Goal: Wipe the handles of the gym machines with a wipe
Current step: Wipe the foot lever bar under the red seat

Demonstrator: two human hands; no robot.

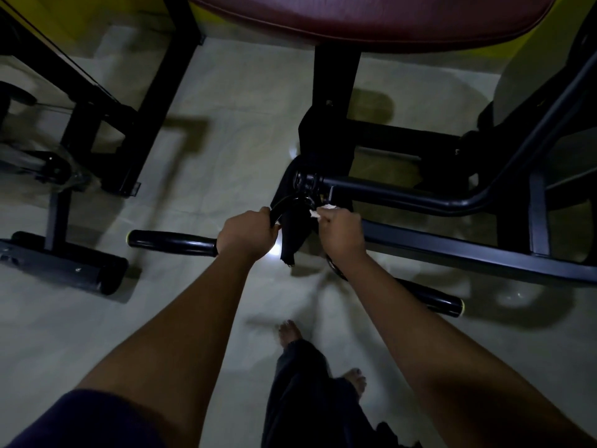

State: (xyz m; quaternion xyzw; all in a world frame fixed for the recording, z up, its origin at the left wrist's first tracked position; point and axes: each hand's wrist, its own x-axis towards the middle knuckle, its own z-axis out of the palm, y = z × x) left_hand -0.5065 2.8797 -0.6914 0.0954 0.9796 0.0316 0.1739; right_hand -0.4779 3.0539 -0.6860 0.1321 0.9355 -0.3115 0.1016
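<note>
With the left grip [247, 234] curled tight round the black handle bar [171, 242] to steady it, the right grip [340, 234] pinches the white wipe [323, 211] near the bar's centre joint and should probably drag it firmly outward along the right half.
</note>
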